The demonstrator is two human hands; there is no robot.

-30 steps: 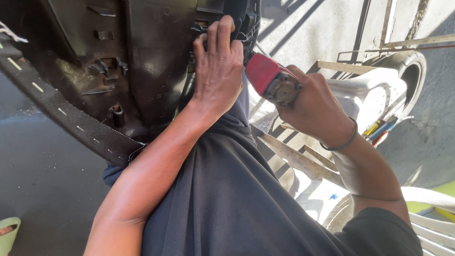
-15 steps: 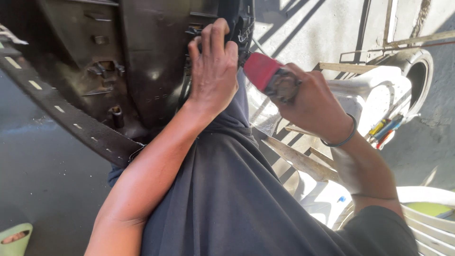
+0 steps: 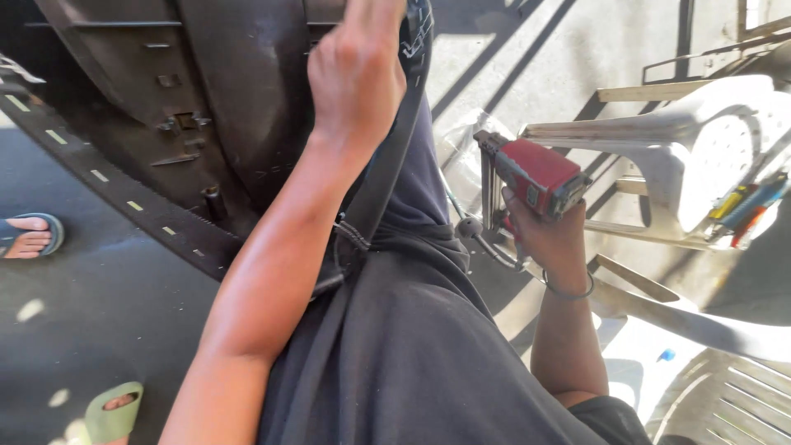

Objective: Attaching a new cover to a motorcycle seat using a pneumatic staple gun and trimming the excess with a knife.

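Red staple gun (image 3: 534, 175) gripped in right hand (image 3: 550, 235), left hand (image 3: 356, 76) raised against dark panel (image 3: 239, 91)

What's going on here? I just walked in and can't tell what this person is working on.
A person is bent over a large dark curved panel that rests against their lap. Their left hand presses on its upper edge, next to a dark strap. Their right hand grips a red power tool, held off to the side and clear of the panel. White plastic chairs stand to the right, and two sandalled feet show at the left edge.
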